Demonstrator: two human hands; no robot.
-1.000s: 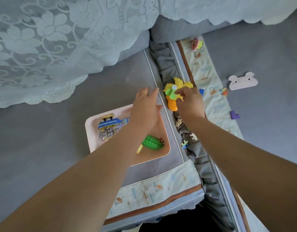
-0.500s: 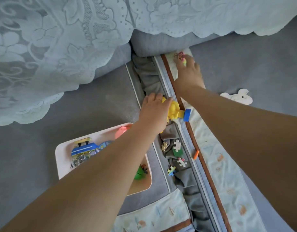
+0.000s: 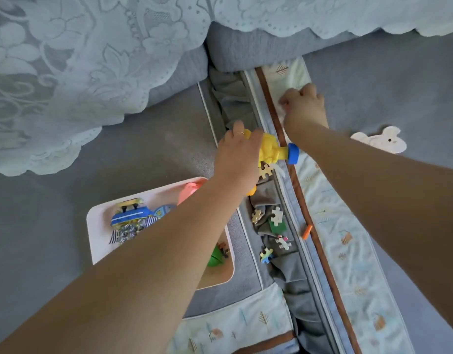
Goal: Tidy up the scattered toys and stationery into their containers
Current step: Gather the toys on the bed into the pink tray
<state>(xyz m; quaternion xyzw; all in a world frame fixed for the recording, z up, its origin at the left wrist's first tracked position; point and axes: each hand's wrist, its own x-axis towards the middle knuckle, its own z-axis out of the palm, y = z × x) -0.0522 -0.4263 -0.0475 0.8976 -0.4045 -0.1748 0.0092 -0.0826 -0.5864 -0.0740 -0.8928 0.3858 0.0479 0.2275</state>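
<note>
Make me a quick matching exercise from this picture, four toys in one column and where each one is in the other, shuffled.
1. yellow toy
2. blue toy car
3. orange stick
4. white rabbit shape

a. in the pink tray
b. on the grey cushion, far right
c. in the left hand
d. on the brown trim strip

Pairs: 1-c, 2-a, 3-d, 4-b

1 head-worn camera looks steeply down, close over both forearms, at the cushioned seat [image 3: 156,149].
</note>
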